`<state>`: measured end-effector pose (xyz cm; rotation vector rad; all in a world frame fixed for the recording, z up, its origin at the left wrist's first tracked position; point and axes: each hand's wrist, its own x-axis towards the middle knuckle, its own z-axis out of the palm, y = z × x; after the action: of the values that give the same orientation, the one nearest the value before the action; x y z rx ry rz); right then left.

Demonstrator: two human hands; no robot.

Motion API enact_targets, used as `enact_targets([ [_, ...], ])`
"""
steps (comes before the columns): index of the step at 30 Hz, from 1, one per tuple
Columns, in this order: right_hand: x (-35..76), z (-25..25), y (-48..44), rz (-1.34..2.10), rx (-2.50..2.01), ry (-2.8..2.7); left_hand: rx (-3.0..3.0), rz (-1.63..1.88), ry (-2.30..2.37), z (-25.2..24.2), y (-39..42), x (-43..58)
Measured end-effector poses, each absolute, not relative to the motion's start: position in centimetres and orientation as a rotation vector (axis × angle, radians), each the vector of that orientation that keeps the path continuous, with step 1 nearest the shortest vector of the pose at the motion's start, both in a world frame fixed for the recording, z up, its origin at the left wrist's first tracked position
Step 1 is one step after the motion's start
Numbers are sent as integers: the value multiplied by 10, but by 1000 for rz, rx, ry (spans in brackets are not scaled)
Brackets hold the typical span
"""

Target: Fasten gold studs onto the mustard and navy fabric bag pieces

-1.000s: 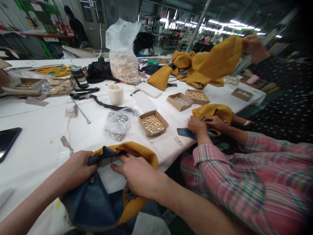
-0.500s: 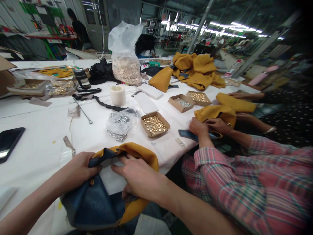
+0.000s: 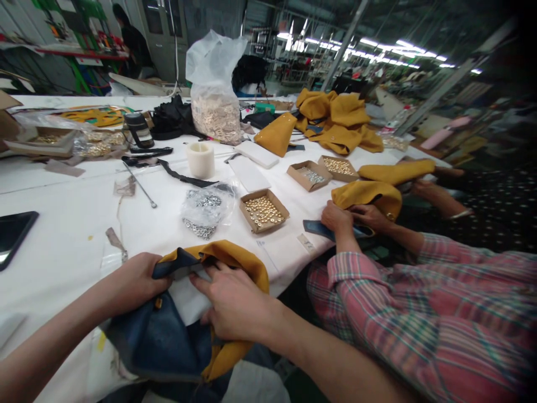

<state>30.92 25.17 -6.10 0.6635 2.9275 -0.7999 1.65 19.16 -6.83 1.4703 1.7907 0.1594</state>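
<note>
A mustard-yellow and dark blue leather bag [image 3: 161, 341] lies at the front table edge, its mouth spread apart. My left hand [image 3: 142, 282] is closed on the left rim, thumb over the blue side, beside a small gold fitting [image 3: 158, 303]. My right hand [image 3: 235, 302] reaches into the mouth from the right, its fingers bent against the inner side and the yellow part around it. A flat white piece [image 3: 188, 296] shows in the opening under the right fingertips. Whether those fingers pinch it is hidden.
Beyond the bag are a plastic bag of silver eyelets [image 3: 205, 210] and a box of gold eyelets [image 3: 263, 211]. A phone [image 3: 14, 235] lies at left. To the right, a co-worker in a plaid shirt [image 3: 377, 302] handles a yellow piece [image 3: 369, 196]. Yellow bags [image 3: 335, 120] are piled behind.
The right thumb has moved slightly up and inward over the white piece, more of which now shows. The left hand keeps its hold. The whole view has shifted a little.
</note>
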Motion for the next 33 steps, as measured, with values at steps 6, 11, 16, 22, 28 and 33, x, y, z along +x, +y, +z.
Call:
enact_targets([
  [6,308,-54,258,-783,604,2851,1497,188,1807,-64,186,25],
  [11,306,-51,253,-750,713,2836,1524,158,1922,-64,186,28],
  [16,304,-59,254,-714,718,2851,1515,191,1896,-61,191,23],
  [22,304,-63,256,-693,696,2855,1535,219,1878,-60,195,24],
  [28,303,-57,254,-698,726,2874,1570,217,1899,-63,195,25],
  [33,298,-58,251,-652,767,2876,1544,177,1806,-69,195,15],
])
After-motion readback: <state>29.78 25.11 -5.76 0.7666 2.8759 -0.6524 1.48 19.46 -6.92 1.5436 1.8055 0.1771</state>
